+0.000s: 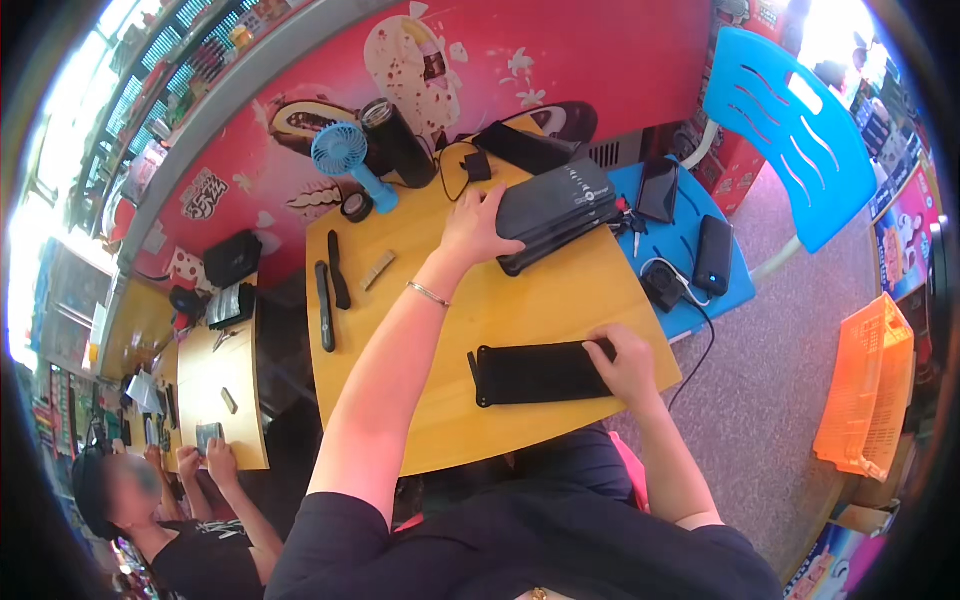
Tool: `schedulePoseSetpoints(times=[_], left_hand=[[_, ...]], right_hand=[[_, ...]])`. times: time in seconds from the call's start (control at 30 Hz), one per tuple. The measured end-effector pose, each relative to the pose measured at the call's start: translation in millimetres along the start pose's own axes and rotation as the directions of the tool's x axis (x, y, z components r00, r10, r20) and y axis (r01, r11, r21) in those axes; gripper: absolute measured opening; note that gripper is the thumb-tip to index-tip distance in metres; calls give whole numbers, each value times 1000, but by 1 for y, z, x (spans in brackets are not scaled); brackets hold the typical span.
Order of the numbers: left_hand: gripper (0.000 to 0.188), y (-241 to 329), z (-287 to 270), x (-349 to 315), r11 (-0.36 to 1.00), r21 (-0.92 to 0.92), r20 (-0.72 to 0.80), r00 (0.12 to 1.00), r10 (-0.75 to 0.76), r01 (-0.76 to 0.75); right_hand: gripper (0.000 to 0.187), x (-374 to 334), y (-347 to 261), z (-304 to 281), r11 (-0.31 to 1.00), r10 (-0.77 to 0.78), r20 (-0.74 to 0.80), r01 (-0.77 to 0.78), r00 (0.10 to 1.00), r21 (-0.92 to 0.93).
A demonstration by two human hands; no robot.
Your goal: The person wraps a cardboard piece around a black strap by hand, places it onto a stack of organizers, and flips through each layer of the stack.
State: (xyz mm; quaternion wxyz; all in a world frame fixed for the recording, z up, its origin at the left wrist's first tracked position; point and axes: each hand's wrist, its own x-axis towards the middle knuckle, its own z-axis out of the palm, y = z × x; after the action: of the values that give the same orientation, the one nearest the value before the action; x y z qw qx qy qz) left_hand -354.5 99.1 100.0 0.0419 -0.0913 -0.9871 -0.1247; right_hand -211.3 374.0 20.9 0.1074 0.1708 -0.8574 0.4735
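A stack of flat black packages with pale print lies at the far right of the wooden table. My left hand grips its left end, thumb along the near side and fingers over the far side. Close to the table's front edge, a flat black pouch lies lengthwise, with a thin strip sticking up at its left end. The thumb and fingers of my right hand hold the pouch's right end; its fingertips are partly hidden.
A blue fan, black thermos and tape roll stand at the back. Two slim black tools lie left. A blue chair beside the table bears a phone and keys. A co-worker sits at another table.
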Motion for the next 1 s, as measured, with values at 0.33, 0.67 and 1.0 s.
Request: schedulePoseSetpoints(times=[0.33, 0.67, 1.0], left_hand=[[102, 10, 2, -41, 996, -63, -384, 922, 40, -69], [61, 0, 56, -183, 798, -586, -178, 939, -293, 138], [60, 32, 52, -211, 934, -349, -212, 977, -1, -75]], right_hand=[[15, -1, -2, -1, 1000, 3, 10, -3, 1000, -30], [14, -3, -7, 1, 1000, 13, 36, -13, 999, -19], [24, -2, -1, 0, 998, -10, 56, 6, 998, 69]])
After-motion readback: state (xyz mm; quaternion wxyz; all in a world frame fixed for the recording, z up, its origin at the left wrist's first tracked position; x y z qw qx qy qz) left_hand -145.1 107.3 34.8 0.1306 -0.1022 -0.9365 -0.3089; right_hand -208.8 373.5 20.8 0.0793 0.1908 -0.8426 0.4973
